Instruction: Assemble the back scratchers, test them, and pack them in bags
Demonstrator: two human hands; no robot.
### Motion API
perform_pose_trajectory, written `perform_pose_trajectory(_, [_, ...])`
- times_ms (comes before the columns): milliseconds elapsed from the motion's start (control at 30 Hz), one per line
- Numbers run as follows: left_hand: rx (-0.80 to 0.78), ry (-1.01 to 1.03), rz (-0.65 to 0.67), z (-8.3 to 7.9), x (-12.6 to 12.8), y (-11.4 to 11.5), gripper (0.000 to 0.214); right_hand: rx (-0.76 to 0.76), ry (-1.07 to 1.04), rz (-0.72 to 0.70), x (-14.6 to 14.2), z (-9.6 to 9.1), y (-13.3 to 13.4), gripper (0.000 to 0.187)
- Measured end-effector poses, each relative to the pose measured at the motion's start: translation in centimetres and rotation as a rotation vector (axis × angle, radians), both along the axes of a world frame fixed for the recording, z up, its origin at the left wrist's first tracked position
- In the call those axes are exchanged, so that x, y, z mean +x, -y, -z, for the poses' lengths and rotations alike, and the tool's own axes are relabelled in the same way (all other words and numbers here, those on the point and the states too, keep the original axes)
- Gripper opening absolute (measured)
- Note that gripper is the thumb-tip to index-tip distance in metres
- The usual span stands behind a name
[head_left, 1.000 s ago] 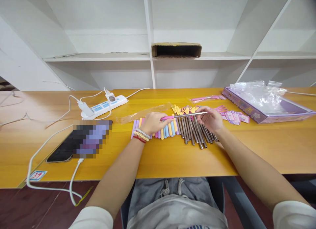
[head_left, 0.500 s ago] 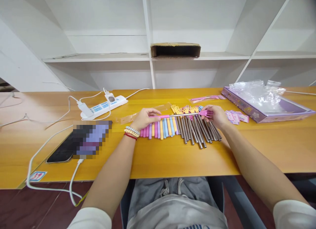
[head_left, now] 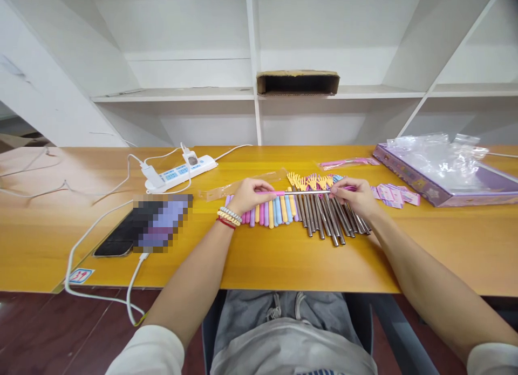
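Note:
Between my two hands a pink-handled back scratcher (head_left: 301, 192) is held level, its metal rod bare in the middle. My left hand (head_left: 250, 195) is closed on the pink handle. At the other end, my right hand (head_left: 353, 196) pinches the rod by the pink claw, which the fingers mostly cover. Below lie several coloured handles (head_left: 271, 213) in pink, purple, yellow and blue, side by side. Right of them are several metal tubes (head_left: 324, 218), fanned out, with yellow, pink and blue claw heads (head_left: 297, 181) at their far ends.
A purple box (head_left: 441, 194) with clear plastic bags (head_left: 441, 154) stands at right, near small printed cards (head_left: 396, 195). Behind lies a bagged pink back scratcher (head_left: 343, 162). On the left are a power strip (head_left: 182, 174), cables and phones (head_left: 121, 229). A cardboard box (head_left: 298, 83) sits on the shelf.
My right hand has turned and shifted its fingers over the claw, hiding more of it. My left hand keeps its hold on the handle. The whole view has shifted slightly.

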State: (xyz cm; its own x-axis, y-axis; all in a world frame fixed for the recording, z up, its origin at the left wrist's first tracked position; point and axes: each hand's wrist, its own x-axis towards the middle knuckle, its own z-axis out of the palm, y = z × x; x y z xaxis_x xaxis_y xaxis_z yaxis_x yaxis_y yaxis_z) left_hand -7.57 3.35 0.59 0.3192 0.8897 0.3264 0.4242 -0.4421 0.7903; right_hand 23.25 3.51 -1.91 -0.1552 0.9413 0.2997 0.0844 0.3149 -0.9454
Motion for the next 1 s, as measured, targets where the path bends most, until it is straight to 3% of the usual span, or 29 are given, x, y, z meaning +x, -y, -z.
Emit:
perform_pose_trajectory(667, [-0.07, 0.056, 0.002, 0.3, 2.9, 1.4, 0.026, 0.163, 0.1, 0.114, -2.4, -0.3, 1.6, 0.015])
perform_pose_trajectory(1000, [-0.032, 0.109, -0.02, 0.2, 4.6, 2.5, 0.023, 0.169, 0.092, 0.127, -2.9, -0.8, 2.3, 0.015])
